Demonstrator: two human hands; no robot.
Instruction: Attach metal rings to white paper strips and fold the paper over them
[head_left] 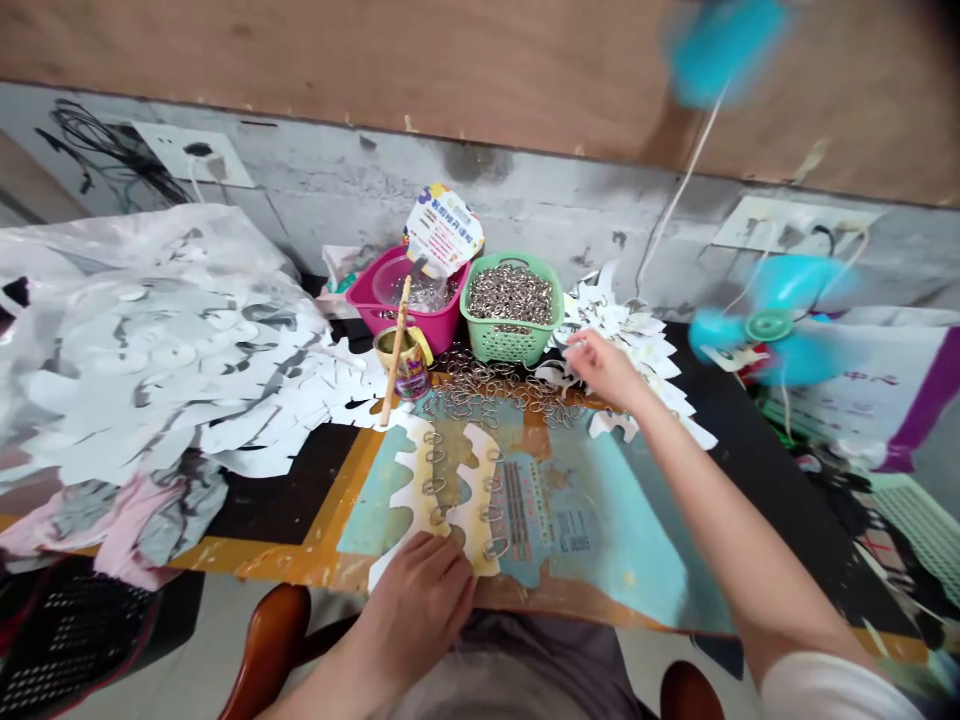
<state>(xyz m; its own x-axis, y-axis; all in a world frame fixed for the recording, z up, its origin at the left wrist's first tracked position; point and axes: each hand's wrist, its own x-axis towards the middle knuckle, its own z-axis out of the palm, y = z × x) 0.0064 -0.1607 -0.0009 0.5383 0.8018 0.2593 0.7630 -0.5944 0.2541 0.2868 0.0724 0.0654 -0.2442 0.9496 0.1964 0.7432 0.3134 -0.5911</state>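
Two white wavy-edged strips (401, 490) (472, 480) lie side by side on a blue sheet (630, 540), with yellowish bands and several metal rings (492, 510) along their right edges. My left hand (427, 590) is closed over the lower end of the left strip, its fingers bent and close to the other strip. Farther back, my right hand (600, 370) reaches beside a pile of white cut pieces (637, 350). Its fingers are slightly curled and apart, with nothing visible in them. Loose metal rings (487, 390) lie in a heap to its left.
Behind the rings stand a green basket (514, 345) full of small metal parts and a pink basket (420, 325). A tin (409, 365) has a stick (396, 350) leaning on it. Plastic-covered white cut-outs (187, 350) heap at left. A blue fan (769, 325) spins at right.
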